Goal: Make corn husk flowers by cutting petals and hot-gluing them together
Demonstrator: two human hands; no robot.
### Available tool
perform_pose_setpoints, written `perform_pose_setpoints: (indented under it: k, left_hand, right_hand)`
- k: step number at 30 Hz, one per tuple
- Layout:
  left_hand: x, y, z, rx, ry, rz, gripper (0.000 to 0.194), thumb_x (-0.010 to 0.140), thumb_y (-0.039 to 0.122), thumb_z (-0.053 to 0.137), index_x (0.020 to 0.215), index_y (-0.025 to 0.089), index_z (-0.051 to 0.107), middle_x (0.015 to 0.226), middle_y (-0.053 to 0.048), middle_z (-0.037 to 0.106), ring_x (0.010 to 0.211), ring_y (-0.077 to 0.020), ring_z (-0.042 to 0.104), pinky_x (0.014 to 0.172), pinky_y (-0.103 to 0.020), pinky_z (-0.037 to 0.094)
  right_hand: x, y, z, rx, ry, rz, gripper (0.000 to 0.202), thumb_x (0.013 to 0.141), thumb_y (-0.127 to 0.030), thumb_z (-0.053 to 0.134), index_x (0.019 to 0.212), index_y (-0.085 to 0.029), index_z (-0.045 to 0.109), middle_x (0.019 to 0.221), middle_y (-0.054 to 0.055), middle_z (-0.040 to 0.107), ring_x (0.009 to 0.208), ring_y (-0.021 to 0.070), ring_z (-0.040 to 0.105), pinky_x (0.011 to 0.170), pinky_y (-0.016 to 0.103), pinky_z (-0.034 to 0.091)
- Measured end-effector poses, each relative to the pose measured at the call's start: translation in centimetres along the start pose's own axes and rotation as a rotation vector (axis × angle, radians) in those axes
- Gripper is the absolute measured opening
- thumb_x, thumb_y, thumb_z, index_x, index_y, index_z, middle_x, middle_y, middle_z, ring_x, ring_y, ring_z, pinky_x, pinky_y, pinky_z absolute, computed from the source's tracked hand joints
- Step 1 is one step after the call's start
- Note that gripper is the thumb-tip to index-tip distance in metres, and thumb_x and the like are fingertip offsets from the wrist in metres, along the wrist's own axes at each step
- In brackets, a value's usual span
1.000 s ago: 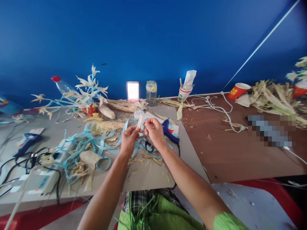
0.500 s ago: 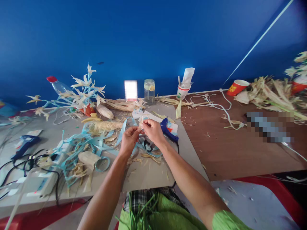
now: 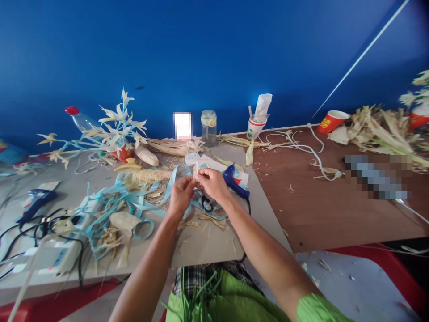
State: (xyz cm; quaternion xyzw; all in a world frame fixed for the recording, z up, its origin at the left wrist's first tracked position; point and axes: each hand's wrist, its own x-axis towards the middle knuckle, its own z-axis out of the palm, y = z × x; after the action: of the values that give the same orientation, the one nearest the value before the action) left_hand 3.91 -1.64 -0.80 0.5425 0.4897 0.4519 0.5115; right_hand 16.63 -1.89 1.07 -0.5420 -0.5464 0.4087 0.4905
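Note:
My left hand (image 3: 182,193) and my right hand (image 3: 212,181) meet above the middle of the table, both with fingers pinched. Between their fingertips stands a small piece of pale corn husk (image 3: 196,169). Its lower end is hidden by the fingers. Just right of my right hand lies a blue glue gun (image 3: 236,182). Light blue ribbon (image 3: 172,181) curls beside my left hand, and a roll of tape (image 3: 207,203) sits under my right wrist. Husk flowers on blue stems (image 3: 117,123) rise at the back left.
A second glue gun (image 3: 36,203) and a white power strip (image 3: 72,250) with black cables lie at the left. A glass jar (image 3: 209,129), a paper cup (image 3: 256,129) and a red cup (image 3: 331,121) stand along the blue wall. Dried husks (image 3: 385,132) are heaped at the right.
The husk piece has turned more upright and narrower in view, and my right fingers have shifted slightly on it. The things on the table stay where they were.

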Motion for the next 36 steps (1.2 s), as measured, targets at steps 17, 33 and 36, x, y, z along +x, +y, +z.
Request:
perform_pose_setpoints:
  k: [17, 33, 36]
  left_hand:
    - [0.1, 0.2, -0.3, -0.025, 0.035, 0.002, 0.022, 0.075, 0.037, 0.064, 0.073, 0.015, 0.062, 0.06, 0.001, 0.059, 0.042, -0.0046, 0.039, 0.04, -0.019, 0.028]
    - [0.3, 0.0, -1.1, -0.222, -0.098, -0.085, 0.025, 0.07, 0.037, 0.072, 0.076, 0.014, 0.065, 0.072, -0.002, 0.063, 0.048, -0.0036, 0.039, 0.044, -0.018, 0.026]
    - [0.4, 0.0, -1.2, -0.241, -0.06, -0.06, 0.025, 0.071, 0.037, 0.071, 0.075, 0.014, 0.063, 0.07, -0.001, 0.062, 0.047, -0.0035, 0.038, 0.044, -0.019, 0.026]
  right_hand:
    - [0.3, 0.3, 0.0, 0.361, 0.075, 0.139, 0.018, 0.068, -0.028, 0.057, 0.081, -0.017, 0.057, 0.06, -0.005, 0.056, 0.042, 0.0061, 0.041, 0.043, 0.021, 0.032]
    - [0.7, 1.4, 0.1, 0.278, 0.122, 0.058, 0.018, 0.07, -0.032, 0.057, 0.08, -0.017, 0.06, 0.063, -0.004, 0.056, 0.049, 0.0074, 0.043, 0.047, 0.02, 0.035]
    - [0.7, 1.5, 0.0, 0.233, 0.122, 0.047, 0.019, 0.072, -0.033, 0.057, 0.082, -0.017, 0.061, 0.066, -0.003, 0.058, 0.053, 0.0086, 0.047, 0.051, 0.02, 0.038]
